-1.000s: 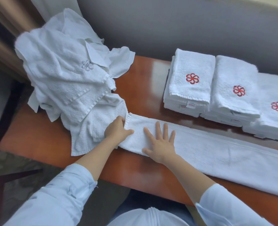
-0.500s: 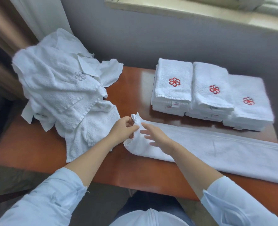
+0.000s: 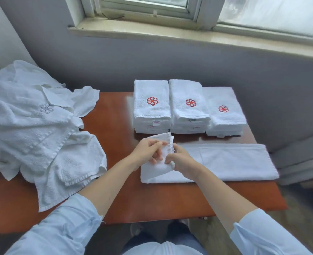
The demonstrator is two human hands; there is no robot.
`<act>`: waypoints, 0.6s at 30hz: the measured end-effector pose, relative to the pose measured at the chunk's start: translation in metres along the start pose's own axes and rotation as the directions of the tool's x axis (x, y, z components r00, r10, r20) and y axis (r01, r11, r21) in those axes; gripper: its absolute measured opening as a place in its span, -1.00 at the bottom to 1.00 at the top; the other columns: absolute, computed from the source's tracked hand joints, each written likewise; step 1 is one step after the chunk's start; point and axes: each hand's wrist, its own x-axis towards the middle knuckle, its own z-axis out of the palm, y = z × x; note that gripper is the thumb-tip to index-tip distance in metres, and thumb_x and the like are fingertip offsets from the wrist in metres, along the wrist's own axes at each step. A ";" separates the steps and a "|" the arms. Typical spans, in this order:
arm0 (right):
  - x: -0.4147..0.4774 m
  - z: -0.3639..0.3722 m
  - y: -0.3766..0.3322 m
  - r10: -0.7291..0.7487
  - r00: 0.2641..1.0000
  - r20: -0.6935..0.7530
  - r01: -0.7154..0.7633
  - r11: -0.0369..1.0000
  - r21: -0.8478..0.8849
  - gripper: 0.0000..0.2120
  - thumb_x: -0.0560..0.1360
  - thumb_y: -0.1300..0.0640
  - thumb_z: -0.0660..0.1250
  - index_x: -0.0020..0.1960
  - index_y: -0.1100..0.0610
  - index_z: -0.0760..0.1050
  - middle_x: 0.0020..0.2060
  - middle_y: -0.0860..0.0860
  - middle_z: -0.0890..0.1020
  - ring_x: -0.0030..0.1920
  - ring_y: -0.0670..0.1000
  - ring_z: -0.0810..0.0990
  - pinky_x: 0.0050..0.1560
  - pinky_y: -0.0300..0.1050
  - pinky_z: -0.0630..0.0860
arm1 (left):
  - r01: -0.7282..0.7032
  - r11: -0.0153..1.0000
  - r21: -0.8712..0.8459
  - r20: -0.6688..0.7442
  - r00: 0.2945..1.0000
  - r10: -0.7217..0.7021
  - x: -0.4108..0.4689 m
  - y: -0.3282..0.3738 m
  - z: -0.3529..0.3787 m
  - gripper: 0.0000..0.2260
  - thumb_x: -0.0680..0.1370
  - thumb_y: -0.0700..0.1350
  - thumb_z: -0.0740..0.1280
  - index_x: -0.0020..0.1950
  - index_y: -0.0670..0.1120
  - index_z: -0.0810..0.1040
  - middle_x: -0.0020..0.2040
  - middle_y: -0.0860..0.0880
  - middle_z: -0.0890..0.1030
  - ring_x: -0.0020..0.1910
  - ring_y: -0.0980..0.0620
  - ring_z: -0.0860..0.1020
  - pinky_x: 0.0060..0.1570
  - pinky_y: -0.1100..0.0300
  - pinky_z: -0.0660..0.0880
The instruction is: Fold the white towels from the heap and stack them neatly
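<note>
Our left hand (image 3: 148, 151) and right hand (image 3: 182, 162), close together, pinch the lifted left end of the towel (image 3: 234, 161), whose length runs off to our right.

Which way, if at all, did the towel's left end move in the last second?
Yes: the towel end lay flat beside the heap; now the left hand and right hand pinch it up off the table, rightward, near the left stack.
</note>
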 end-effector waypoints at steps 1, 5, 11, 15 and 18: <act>-0.003 -0.009 0.001 0.004 0.999 -0.034 -0.005 1.000 -0.010 -0.51 0.37 0.47 0.17 0.18 0.09 0.53 -0.15 0.03 0.60 -0.12 0.02 0.56 -0.21 -0.13 0.50 | -0.006 1.000 -0.005 0.018 1.000 0.007 0.002 0.002 0.008 -0.78 0.68 -0.14 0.18 0.20 -0.06 0.61 -0.32 0.00 0.54 -0.37 0.11 0.57 -0.38 0.28 0.49; -0.011 -0.042 0.008 0.002 0.979 -0.202 -0.011 0.999 -0.043 -0.52 0.32 0.49 0.17 0.03 0.04 0.57 -0.25 -0.03 0.60 -0.18 0.02 0.52 -0.26 -0.16 0.40 | -0.053 0.998 0.043 -0.021 0.998 0.054 0.014 0.005 0.043 -0.77 0.66 -0.18 0.20 0.28 -0.05 0.54 -0.21 -0.01 0.57 -0.31 0.14 0.55 -0.33 0.37 0.46; -0.013 -0.089 0.025 0.010 0.940 -0.341 -0.023 0.999 -0.035 -0.53 0.35 0.50 0.12 -0.02 0.01 0.55 -0.33 -0.12 0.58 -0.27 -0.06 0.50 -0.33 -0.30 0.40 | -0.038 0.925 0.378 -0.209 0.970 0.125 0.026 -0.021 0.073 -0.76 0.63 -0.12 0.19 0.22 0.14 0.54 0.13 0.14 0.53 0.05 0.15 0.51 0.08 0.21 0.44; -0.008 -0.109 0.046 0.070 0.926 -0.370 -0.096 0.994 -0.054 -0.42 0.42 0.47 0.13 0.28 -0.05 0.41 -0.22 -0.03 0.55 -0.35 -0.10 0.46 -0.41 -0.34 0.37 | -0.027 0.783 0.622 -0.181 0.968 0.176 0.026 -0.044 0.088 -0.64 0.65 -0.19 0.11 0.41 0.06 0.44 0.32 0.07 0.46 0.31 0.07 0.40 0.26 0.16 0.37; -0.002 -0.121 0.060 0.066 0.917 -0.393 -0.096 0.994 -0.057 -0.38 0.44 0.48 0.13 0.34 -0.06 0.37 -0.18 0.01 0.59 -0.34 -0.07 0.48 -0.43 -0.33 0.37 | -0.048 0.645 0.763 -0.127 0.967 0.222 0.025 -0.054 0.099 -0.54 0.63 -0.27 0.12 0.51 0.01 0.31 0.43 0.05 0.38 0.43 0.03 0.29 0.38 0.14 0.28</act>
